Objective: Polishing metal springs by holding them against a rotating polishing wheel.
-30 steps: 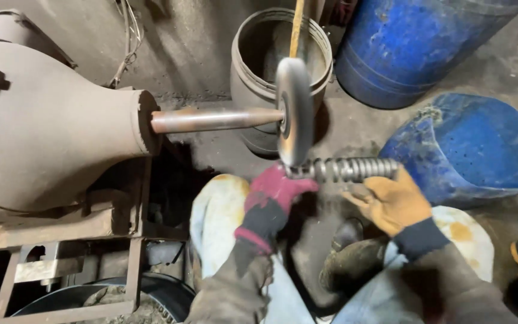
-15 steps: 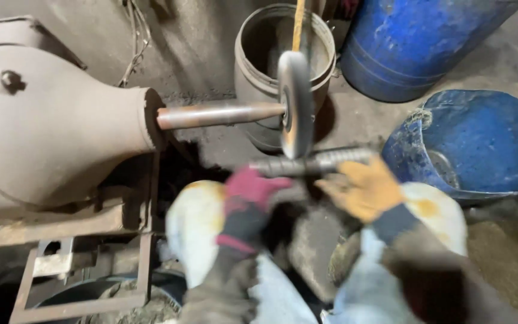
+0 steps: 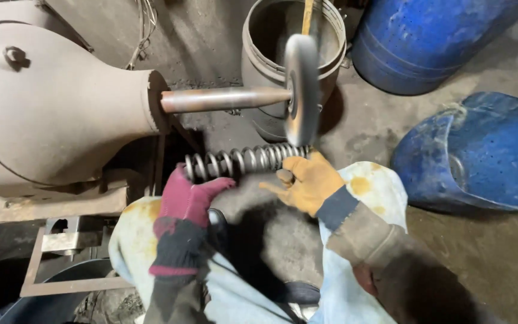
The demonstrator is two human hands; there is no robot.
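Left hand (image 3: 188, 201), in a dark red glove, is curled shut around the left end of a coil spring (image 3: 244, 161), thumb on the near side and fingers wrapped over the coils. Right hand (image 3: 307, 181), in a yellow leather glove, grips the spring's right end more loosely: the palm cups the coils from below, the thumb sticks out toward the left, and the fingers fold up behind the metal, so how tightly they close cannot be told.

The spring lies nearly level between the two hands, its right end raised a little and touching the lower edge of a blurred grey wheel (image 3: 301, 89). That wheel sits on the end of a steel shaft (image 3: 226, 99) that runs out sideways from a big, dusty, rounded motor housing (image 3: 55, 102) at the left, which rests on a rusty angle-iron frame (image 3: 49, 240).

Behind the wheel stands an open grey bucket (image 3: 265, 36) with a wooden stick (image 3: 308, 15) leaning in it. A blue drum (image 3: 415, 42) stands upright at the top right, and a second blue drum (image 3: 487, 156) lies on its side on the dirty concrete floor (image 3: 367, 120). Pale, stained trouser knees (image 3: 367, 186) show beneath the hands.
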